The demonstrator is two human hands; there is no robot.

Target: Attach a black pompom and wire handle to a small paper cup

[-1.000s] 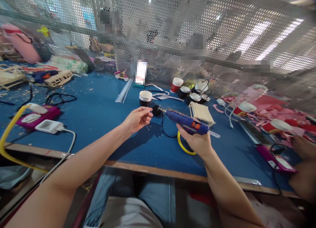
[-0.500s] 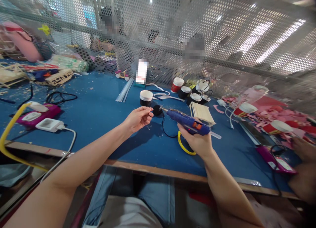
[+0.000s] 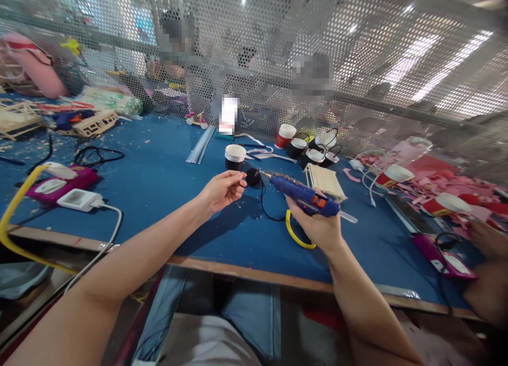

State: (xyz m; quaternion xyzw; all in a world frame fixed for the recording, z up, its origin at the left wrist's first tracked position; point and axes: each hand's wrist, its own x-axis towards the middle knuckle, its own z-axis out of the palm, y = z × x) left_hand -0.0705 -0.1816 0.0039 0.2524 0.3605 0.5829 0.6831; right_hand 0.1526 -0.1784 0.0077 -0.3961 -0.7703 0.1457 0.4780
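Observation:
My right hand (image 3: 317, 223) is wrapped round a blue glue gun (image 3: 304, 195) with an orange trigger, its nozzle pointing left. The nozzle tip is beside a round black piece (image 3: 253, 177). My left hand (image 3: 225, 190) is closed in a pinch at the left side of that black piece; whatever lies between its fingertips is too small to make out. Just behind my left hand stands a black cup with a white rim (image 3: 235, 157). A black cord (image 3: 262, 202) curves down from near the black piece.
Several cups (image 3: 313, 155), a wooden stick piece (image 3: 324, 181) and white strips stand or lie behind the gun. Purple power strips (image 3: 63, 185) lie left and right. A yellow hose (image 3: 297, 234) loops below the gun. At the right edge is another person's hand (image 3: 490, 239) near pink scraps.
The glue gun has shifted very slightly to the right, its nozzle a little farther from the black piece. My left hand has hardly moved.

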